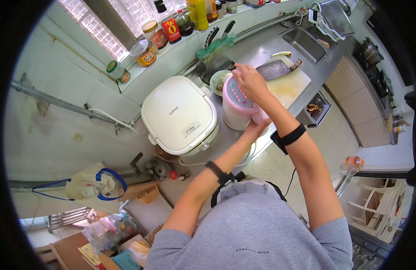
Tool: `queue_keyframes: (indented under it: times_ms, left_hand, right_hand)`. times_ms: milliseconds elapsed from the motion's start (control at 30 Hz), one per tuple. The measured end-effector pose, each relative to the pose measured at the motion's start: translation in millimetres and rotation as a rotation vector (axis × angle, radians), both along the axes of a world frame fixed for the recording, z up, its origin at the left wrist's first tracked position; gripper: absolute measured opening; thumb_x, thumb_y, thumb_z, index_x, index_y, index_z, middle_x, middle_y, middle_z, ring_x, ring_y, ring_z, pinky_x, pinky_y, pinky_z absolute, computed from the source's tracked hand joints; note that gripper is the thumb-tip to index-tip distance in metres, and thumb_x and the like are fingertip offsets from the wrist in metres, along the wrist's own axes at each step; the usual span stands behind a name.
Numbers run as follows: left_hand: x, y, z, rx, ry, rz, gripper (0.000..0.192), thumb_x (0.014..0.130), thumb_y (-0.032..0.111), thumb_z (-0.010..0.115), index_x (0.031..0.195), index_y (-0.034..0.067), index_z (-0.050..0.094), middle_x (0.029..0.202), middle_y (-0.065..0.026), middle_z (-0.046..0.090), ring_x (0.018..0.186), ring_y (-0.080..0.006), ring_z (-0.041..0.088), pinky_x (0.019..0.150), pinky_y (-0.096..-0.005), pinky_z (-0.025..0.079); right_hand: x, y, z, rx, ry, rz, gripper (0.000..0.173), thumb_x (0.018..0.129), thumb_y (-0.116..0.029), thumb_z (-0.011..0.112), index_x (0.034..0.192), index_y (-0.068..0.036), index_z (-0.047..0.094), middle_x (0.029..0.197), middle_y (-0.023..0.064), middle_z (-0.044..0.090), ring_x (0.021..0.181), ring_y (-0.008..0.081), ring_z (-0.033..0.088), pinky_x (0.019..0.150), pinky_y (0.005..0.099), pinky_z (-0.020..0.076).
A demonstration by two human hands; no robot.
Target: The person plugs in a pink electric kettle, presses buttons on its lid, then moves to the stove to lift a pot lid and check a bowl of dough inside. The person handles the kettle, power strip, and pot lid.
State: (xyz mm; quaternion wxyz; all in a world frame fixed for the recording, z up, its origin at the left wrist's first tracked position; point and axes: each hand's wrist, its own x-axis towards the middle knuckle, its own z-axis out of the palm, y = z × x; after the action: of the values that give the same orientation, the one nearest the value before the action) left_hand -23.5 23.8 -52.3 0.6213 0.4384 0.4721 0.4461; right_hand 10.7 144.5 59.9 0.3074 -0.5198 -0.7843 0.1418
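Note:
A pink and white soymilk maker [235,116] with lit red marks on its lid stands on the metal counter. Around its pink side handle, at the near right, my left hand [258,127] is closed. My right hand [250,79] lies over the lid's far right edge, its fingers bent and partly hidden; whether it grips the lid is unclear. Behind the appliance is a bowl with food [219,82]. A cleaver [275,70] rests on a white cutting board [297,84] to the right. To the left stands a white Supor cooker [179,114] with its lid down.
Bottles and jars [170,28] line the window sill. A green knife holder [216,47] with knives stands at the wall. The sink [304,44] is at the far right of the counter, with an open bin [317,109] below the board's edge. A white cable [194,164] trails near the cooker.

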Motion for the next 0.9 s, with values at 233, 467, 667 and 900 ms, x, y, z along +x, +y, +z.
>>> queue_keyframes:
  times_ms: [233, 467, 667, 900]
  left_hand:
    - [-128, 22, 58, 0.033, 0.481, -0.616, 0.048, 0.088, 0.040, 0.064, 0.109, -0.003, 0.063, 0.103, -0.0135, 0.066, 0.098, -0.0184, 0.062, 0.085, -0.0313, 0.048]
    - [-154, 78, 83, 0.326, 0.466, 0.107, 0.036, 0.087, 0.028, 0.066, 0.105, -0.002, 0.061, 0.092, -0.0080, 0.066, 0.089, -0.0165, 0.062, 0.079, -0.0295, 0.048]
    - [-130, 111, 67, 0.203, 0.331, 0.063, 0.049, 0.087, 0.022, 0.067, 0.128, 0.000, 0.051, 0.117, -0.0093, 0.060, 0.110, -0.0167, 0.055, 0.098, -0.0300, 0.039]
    - [-121, 117, 71, 0.062, 0.177, -0.060, 0.046, 0.087, 0.016, 0.063, 0.128, 0.000, 0.049, 0.120, -0.0089, 0.059, 0.111, -0.0168, 0.054, 0.098, -0.0277, 0.038]
  right_hand:
    - [58, -33, -22, 0.048, 0.452, -0.117, 0.043, 0.099, -0.028, 0.045, 0.127, 0.004, 0.050, 0.126, 0.0198, 0.053, 0.121, 0.0294, 0.049, 0.104, 0.0343, 0.0355]
    - [66, -101, -79, -0.108, 0.445, -0.196, 0.073, 0.093, -0.043, 0.055, 0.140, 0.008, 0.031, 0.135, 0.0258, 0.042, 0.127, 0.0360, 0.041, 0.107, 0.0408, 0.0308]
    - [54, -109, -85, -0.314, 0.692, -0.184, 0.089, 0.086, -0.038, 0.068, 0.145, 0.008, 0.020, 0.140, 0.0248, 0.039, 0.127, 0.0322, 0.042, 0.105, 0.0385, 0.0346]
    - [58, -109, -76, -0.457, 0.708, -0.141, 0.090, 0.085, -0.039, 0.068, 0.147, 0.005, 0.019, 0.140, 0.0250, 0.041, 0.126, 0.0308, 0.047, 0.103, 0.0366, 0.0385]
